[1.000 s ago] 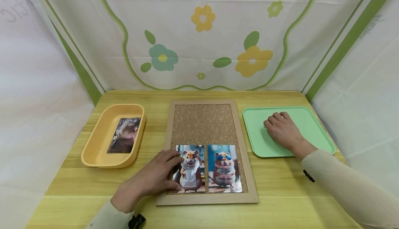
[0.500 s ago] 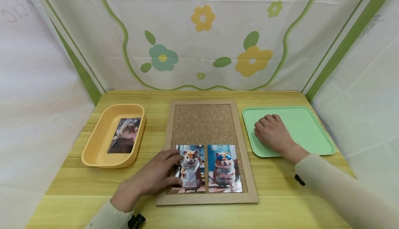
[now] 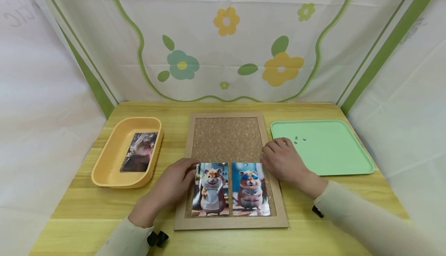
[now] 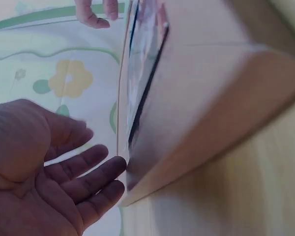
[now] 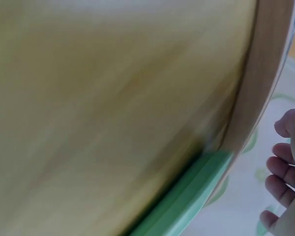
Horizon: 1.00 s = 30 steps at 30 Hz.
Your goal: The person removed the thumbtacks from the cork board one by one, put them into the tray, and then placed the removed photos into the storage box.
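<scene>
Two hamster photo cards lie side by side on the lower half of a wood-framed corkboard [image 3: 228, 140]. One shows a hamster in an apron [image 3: 211, 194]; the other, a hamster in blue sunglasses [image 3: 251, 194], has a small clear pushpin [image 3: 246, 164] at its top edge. My left hand [image 3: 172, 182] is at the apron card's left side, fingertips by its upper left corner, with fingers loosely bent in the left wrist view. Over the board's right frame hovers my right hand [image 3: 287, 163], its fingers curled. Whether it pinches anything is hidden in both views.
Several small pushpins [image 3: 304, 139] lie on a green tray [image 3: 334, 147] at the right. A yellow-orange bin [image 3: 108, 170] on the left holds another photo card [image 3: 139, 153]. Flowered white fabric [image 3: 216, 50] hangs behind the table.
My right hand has moved left from the green tray to the corkboard's right edge, uncovering the pushpins. My left hand has shifted slightly up toward the apron card's top left corner.
</scene>
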### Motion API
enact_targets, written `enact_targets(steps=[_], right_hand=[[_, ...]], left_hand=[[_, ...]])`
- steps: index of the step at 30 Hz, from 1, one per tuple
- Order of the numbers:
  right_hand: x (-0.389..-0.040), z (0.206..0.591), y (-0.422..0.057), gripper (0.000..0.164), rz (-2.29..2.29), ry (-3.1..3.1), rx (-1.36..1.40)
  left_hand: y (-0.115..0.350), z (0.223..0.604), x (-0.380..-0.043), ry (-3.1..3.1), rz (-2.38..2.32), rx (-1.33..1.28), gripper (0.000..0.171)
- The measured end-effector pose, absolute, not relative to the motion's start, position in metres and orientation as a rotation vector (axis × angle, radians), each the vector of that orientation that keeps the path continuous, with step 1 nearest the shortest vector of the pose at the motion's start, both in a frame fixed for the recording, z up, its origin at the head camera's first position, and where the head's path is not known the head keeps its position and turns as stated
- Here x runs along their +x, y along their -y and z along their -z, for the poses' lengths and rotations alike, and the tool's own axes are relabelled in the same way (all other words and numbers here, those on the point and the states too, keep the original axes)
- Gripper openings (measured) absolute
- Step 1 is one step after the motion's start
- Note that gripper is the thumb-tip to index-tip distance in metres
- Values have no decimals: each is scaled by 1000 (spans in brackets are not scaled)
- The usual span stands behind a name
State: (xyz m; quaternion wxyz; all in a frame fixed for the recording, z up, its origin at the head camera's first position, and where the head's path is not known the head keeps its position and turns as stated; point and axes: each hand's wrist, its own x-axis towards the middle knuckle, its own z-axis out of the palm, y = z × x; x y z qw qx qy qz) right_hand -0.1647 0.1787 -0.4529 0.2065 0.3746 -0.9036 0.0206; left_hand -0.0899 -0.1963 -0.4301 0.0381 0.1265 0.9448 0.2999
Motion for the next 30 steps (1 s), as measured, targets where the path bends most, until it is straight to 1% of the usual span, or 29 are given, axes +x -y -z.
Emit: enact_targets(steps=[5,9,15,20,24,30], right_hand=[[-146,448,-157,23,-74,2516,1135],[-133,444,-142,28,-91,2504,1218],[-113,441,-122,36,-141,2477,1340],[-102,443,-110,41,-132,2482,1412],[-98,447,-106,41,-130,2512,1431],[-95,452,-103,42,-101,2550,1470]], left_hand=[[197,427,-102,-2850,-1090,222,34],[200,421,-110,-2675,-1312,38,36],[204,418,-121,-2171,-1772,-164,48],[209,420,-128,-1997,-1863,-257,58],[212,421,-132,-1942,-1883,-306,64],[213,421,-135,-1897,-1895,-357,66]])
